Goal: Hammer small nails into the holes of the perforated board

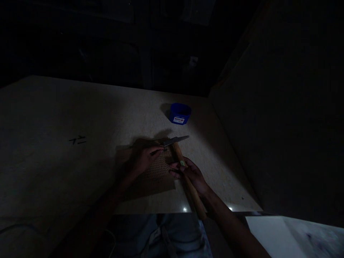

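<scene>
My right hand (191, 172) is wrapped round the wooden handle of a hammer (195, 196). The hammer's narrow metal head lies just past my left fingertips, over the far right edge of a brown board (161, 191). A grid of small dark dots covers the middle of that board. My left hand (145, 160) rests over the board's left part, thumb and finger pinched on a small thin dark piece that looks like a nail (165, 148). Dim light hides its lower end, so I cannot tell whether it touches the board.
Beyond the hammer head stands a blue plastic container (180, 114) with a white label. Several thin dark pieces (77, 140) lie on the pale tabletop (48, 172) to the left. A dark wall (268, 118) rises along the right side. My lap is below the near edge.
</scene>
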Tool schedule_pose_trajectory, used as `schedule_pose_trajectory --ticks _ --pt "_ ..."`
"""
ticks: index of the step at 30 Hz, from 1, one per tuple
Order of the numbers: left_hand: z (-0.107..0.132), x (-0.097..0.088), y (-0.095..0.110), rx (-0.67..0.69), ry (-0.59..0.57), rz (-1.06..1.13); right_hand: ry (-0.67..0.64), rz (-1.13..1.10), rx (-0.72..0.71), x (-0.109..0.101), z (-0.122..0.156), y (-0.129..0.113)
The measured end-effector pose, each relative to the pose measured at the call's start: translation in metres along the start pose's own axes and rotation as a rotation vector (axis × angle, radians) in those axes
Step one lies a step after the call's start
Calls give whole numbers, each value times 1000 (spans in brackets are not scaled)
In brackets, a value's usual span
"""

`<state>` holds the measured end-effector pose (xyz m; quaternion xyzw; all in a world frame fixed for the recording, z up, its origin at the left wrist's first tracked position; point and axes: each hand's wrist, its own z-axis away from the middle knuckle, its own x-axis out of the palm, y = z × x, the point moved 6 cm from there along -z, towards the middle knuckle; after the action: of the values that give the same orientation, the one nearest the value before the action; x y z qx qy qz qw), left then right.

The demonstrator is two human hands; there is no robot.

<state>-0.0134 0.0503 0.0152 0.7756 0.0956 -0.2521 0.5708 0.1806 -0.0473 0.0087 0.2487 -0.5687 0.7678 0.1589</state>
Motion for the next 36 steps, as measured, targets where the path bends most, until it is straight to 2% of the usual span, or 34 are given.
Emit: schedule_pose_trajectory --ticks 6,10,13,16,19,21,23,28,34,36 --pt "0 3 -4 -5 13 13 25 31 -39 0 1 -2" --pt "1 1 1 26 30 24 41 141 -87 3 3 -12" --pt "3 1 3 18 27 21 62 377 -103 9 15 -29" --pt "4 2 3 15 27 34 84 729 -167 21 35 -58" --pt "4 4 1 14 31 38 13 986 -290 41 51 -83" --pt "3 5 -1 4 25 45 -6 1075 -344 49 52 -89" --pt "3 6 -1 -3 20 63 -28 1129 -359 53 46 -86" --pt "4 6 -3 -37 48 86 -111 1194 -272 53 25 -63" --pt "4 6 -4 -19 12 68 -89 1206 -332 60 34 -64" --pt "4 5 -2 7 10 70 -97 1197 -300 60 35 -62"
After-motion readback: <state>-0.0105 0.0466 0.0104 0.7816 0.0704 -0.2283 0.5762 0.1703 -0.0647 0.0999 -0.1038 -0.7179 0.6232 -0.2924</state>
